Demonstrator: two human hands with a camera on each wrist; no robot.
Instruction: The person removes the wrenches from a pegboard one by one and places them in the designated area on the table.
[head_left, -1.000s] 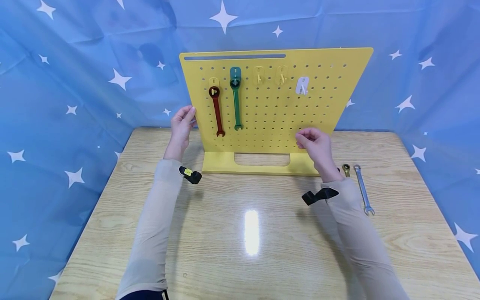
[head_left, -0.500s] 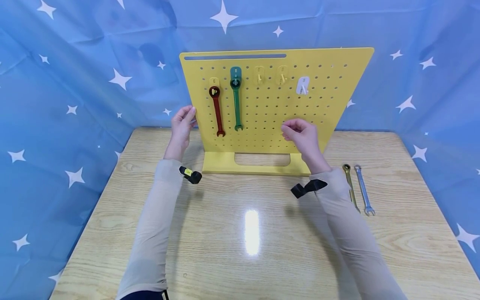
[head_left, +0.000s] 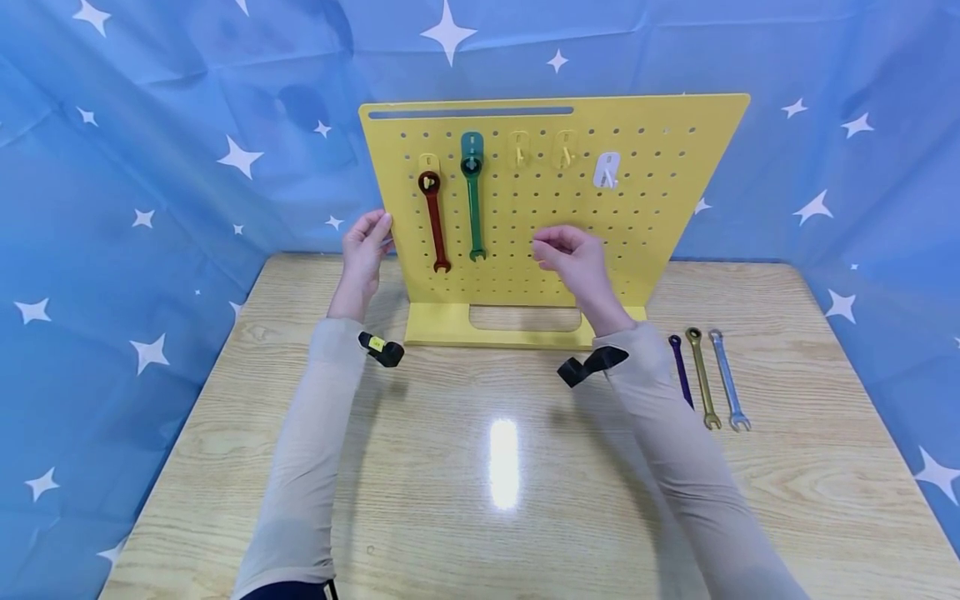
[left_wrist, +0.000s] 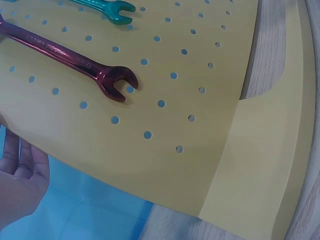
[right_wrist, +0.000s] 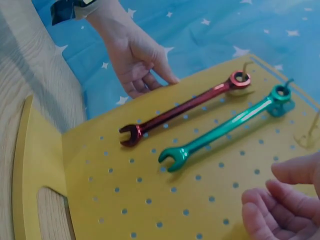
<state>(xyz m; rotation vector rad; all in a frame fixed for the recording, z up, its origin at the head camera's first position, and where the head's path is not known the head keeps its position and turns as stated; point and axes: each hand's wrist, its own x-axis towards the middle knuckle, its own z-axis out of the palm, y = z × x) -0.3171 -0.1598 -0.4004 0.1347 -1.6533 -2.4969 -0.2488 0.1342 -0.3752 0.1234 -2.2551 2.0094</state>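
Observation:
A yellow pegboard stands upright on its base. My left hand grips its left edge, thumb at the front; the right wrist view also shows that left hand. A red wrench and a green wrench hang from hooks on the board's left half. My right hand is in front of the board, right of the green wrench, holding nothing. Seen from the right wrist, its fingers are loosely bent, with the thumb apart from them.
Further right on the board are two yellow hooks and a white hook that carry nothing. A purple wrench, a gold wrench and a silver wrench lie on the wooden table. Behind hangs a blue star-patterned cloth.
My right hand has moved left and slightly up across the front of the board, uncovering the purple and gold wrenches. The left hand has stayed at the board's edge.

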